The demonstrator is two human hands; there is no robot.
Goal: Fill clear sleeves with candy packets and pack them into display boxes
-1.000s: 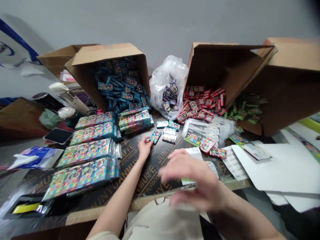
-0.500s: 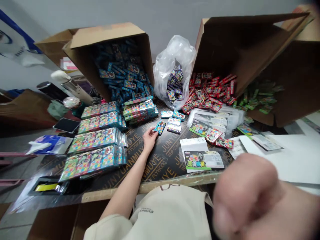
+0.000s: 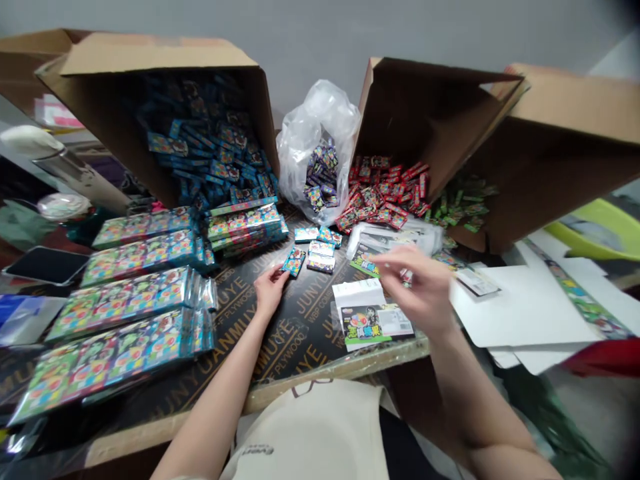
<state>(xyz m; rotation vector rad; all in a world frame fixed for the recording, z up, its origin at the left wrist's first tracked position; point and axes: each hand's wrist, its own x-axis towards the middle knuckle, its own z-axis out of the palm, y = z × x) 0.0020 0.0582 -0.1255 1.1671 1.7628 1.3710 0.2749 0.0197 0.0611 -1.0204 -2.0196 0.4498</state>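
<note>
Right hand (image 3: pixel 420 287) swung inward, now right-front of plastic bag (image 3: pixel 296 157); grip curled, blurred, cannot tell if holding. Cartons (image 3: pixel 160 55) flank bag; stacked packs (image 3: pixel 115 350) left-front; loose packets (image 3: pixel 321 249) directly before it. Blue packet (image 3: pixel 295 261), multicoloured print, front-left of bag, pinched in left hand's (image 3: pixel 270 291) grip.

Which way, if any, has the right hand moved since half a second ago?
Yes: the right hand has moved forward and leftward, judged against the printed card.
</note>
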